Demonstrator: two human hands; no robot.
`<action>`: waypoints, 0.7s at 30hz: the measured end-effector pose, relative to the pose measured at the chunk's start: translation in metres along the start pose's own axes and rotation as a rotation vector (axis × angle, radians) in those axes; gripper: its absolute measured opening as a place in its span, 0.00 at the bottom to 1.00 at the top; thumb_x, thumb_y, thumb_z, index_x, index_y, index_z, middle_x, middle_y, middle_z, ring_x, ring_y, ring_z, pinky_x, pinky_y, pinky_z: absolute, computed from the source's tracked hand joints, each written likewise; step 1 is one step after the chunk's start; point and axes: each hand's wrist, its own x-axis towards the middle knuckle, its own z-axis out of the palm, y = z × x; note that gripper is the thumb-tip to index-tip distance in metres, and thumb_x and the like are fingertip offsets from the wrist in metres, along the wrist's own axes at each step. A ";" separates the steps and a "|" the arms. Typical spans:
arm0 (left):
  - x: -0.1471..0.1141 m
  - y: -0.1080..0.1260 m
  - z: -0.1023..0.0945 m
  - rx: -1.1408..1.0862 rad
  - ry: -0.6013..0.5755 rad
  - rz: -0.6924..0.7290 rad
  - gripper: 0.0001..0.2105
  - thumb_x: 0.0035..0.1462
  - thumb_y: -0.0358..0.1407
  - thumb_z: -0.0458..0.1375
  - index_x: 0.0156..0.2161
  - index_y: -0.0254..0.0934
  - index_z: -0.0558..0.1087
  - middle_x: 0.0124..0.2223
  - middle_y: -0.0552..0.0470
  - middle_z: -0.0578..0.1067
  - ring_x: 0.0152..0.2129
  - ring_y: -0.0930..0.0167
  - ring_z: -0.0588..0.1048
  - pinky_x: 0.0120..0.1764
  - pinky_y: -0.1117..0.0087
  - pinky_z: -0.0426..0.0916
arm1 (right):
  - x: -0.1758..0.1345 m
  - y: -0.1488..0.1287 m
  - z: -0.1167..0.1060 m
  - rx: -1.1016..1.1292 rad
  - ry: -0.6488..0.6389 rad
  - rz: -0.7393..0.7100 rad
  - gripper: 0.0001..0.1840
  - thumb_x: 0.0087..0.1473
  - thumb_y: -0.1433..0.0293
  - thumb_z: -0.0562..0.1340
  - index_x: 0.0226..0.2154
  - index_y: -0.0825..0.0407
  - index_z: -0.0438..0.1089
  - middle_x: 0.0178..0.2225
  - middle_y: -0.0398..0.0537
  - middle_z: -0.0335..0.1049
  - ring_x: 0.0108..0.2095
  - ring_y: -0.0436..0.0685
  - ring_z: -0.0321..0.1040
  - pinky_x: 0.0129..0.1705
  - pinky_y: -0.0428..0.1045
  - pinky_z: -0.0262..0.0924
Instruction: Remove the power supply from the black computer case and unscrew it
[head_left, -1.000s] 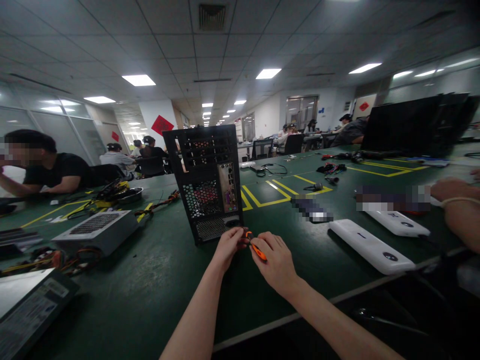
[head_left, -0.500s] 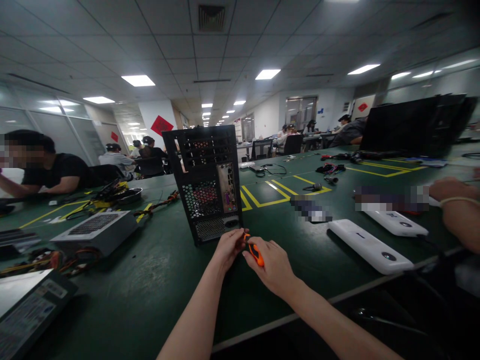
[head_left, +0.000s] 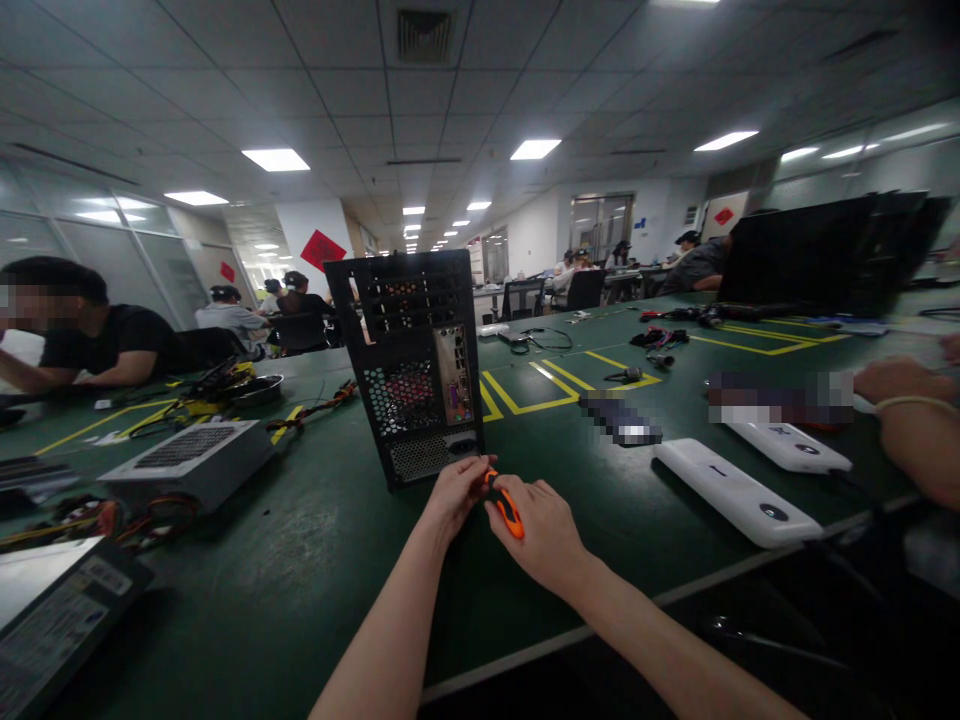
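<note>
A black computer case (head_left: 414, 350) stands upright on the table, its rear panel with vents and ports towards me. My right hand (head_left: 544, 530) is closed around the orange and black handle of a screwdriver (head_left: 510, 512) at the case's lower right corner. The handle slants, its butt end down towards me. Pinched together at the screwdriver's front end are the fingers of my left hand (head_left: 456, 498), against the bottom right edge of the case. The screwdriver's tip and whatever lies between my left fingertips are hidden.
Left on the green table (head_left: 300, 590) are a grey power supply (head_left: 191, 465), another labelled metal box (head_left: 67, 620) and cables. To the right lie white handheld devices (head_left: 739, 495) and a blurred-out phone (head_left: 619, 418). Another person's hand (head_left: 904, 385) reaches in at the right edge.
The screwdriver's handle has tilted slightly, with its butt end a little lower and further left. Both hands stay at the same corner of the case.
</note>
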 end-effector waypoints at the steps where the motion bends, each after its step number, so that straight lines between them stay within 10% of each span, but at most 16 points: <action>1: 0.000 0.000 0.000 0.003 -0.003 -0.001 0.11 0.45 0.34 0.61 0.35 0.29 0.73 0.24 0.53 0.69 0.19 0.81 0.66 0.24 0.79 0.61 | 0.000 0.000 0.000 -0.009 0.015 -0.001 0.06 0.52 0.71 0.53 0.35 0.53 0.62 0.28 0.45 0.67 0.29 0.52 0.63 0.34 0.48 0.51; 21: -0.001 0.005 0.003 -0.049 -0.005 -0.035 0.09 0.48 0.30 0.59 0.37 0.30 0.73 0.29 0.50 0.71 0.23 0.79 0.69 0.26 0.80 0.64 | 0.000 0.001 -0.002 0.008 0.077 0.076 0.05 0.52 0.70 0.53 0.34 0.52 0.61 0.25 0.42 0.67 0.23 0.50 0.62 0.30 0.47 0.51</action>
